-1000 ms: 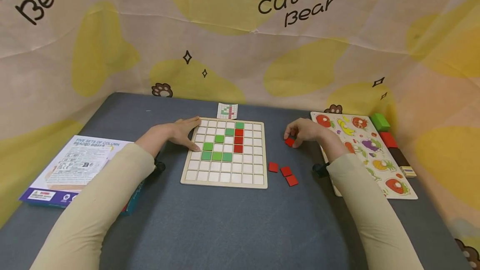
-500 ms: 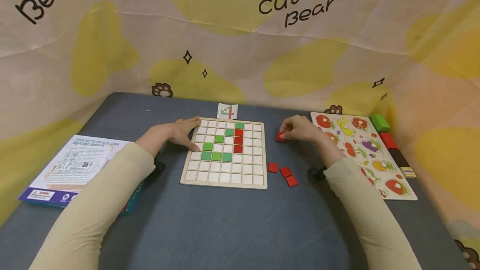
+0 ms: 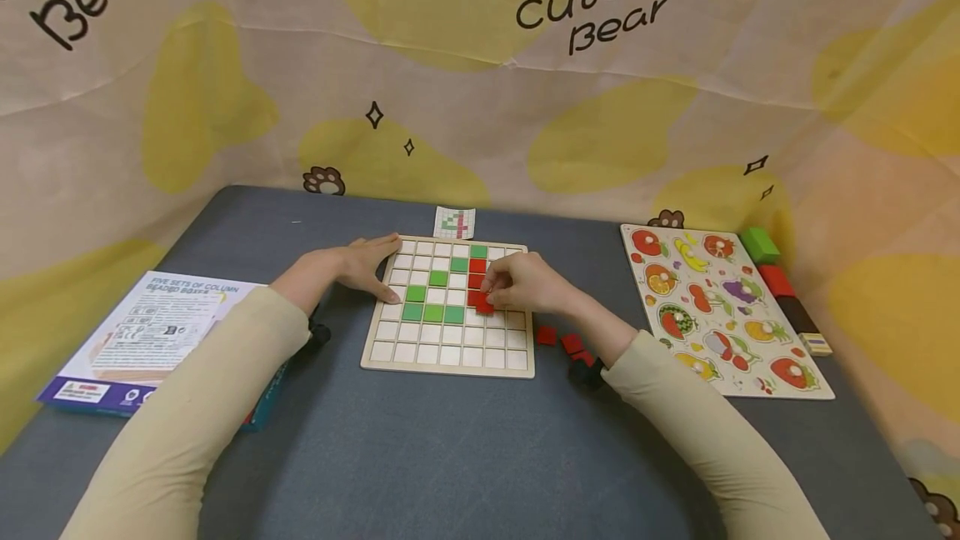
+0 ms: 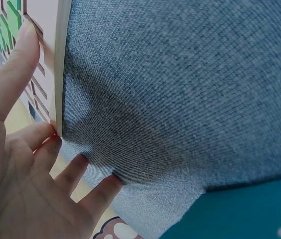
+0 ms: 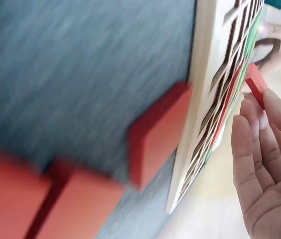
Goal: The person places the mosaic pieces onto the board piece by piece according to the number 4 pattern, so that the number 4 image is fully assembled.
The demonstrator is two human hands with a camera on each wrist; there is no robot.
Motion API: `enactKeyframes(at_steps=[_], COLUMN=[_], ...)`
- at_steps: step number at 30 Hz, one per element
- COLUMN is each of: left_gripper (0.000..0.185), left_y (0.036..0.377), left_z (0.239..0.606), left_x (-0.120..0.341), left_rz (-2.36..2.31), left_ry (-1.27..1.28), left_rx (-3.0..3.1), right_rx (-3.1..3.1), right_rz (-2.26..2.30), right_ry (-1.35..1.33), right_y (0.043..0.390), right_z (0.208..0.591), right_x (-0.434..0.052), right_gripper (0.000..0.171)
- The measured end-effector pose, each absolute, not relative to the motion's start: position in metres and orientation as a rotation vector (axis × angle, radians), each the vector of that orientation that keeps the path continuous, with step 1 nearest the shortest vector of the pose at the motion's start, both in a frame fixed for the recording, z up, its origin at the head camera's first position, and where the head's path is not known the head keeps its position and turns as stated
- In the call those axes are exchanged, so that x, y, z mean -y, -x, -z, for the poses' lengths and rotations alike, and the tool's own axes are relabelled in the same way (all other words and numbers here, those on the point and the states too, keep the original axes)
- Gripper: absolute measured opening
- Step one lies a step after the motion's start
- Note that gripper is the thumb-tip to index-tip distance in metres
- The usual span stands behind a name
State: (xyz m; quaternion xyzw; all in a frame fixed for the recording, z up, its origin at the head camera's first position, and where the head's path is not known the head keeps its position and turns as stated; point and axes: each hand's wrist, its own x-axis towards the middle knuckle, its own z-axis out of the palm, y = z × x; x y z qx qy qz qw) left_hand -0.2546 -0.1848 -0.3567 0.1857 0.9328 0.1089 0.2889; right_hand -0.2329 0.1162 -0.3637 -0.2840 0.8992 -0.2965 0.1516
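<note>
A wooden grid board [image 3: 448, 367] lies on the grey table, filled with white squares, several green tiles [image 3: 432, 312] and a short column of red tiles [image 3: 477, 266]. My right hand [image 3: 525, 283] is over the board's right half and pinches a red tile [image 3: 484, 304] [image 5: 255, 84] in its fingertips, just below the red column. My left hand [image 3: 358, 267] lies flat with straight fingers against the board's left edge [image 4: 60, 74], thumb on the board. Three loose red tiles [image 3: 547, 335] lie on the table right of the board; the right wrist view shows them close up [image 5: 158, 132].
A small pattern card [image 3: 455, 222] lies behind the board. A fruit peg puzzle [image 3: 720, 307] lies to the right, with green, red, dark and pale blocks [image 3: 761, 244] along its far side. A printed box [image 3: 142, 336] rests at the left. Printed fabric walls surround the table.
My right hand lifted a red tile from the table right of the board and carried it left onto the board. The left hand has stayed put.
</note>
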Motion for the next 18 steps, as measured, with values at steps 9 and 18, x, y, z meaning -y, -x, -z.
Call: enactKeyframes(at_steps=[9,18], left_gripper=[0.105,0.105], left_y=[0.255,0.255], left_z=[0.358,0.358], left_x=[0.184,0.185], left_rz=[-0.289,-0.285], left_ry=[-0.499,-0.488], left_rx=[-2.491,-2.493], right_rx=[-2.546,-2.611], right_rz=[0.802,0.713], right_ry=[0.843,0.902], right_y=[0.225,0.224], right_z=[0.37,0.372], right_x=[-0.099,-0.097], right_gripper=[0.004,0.007])
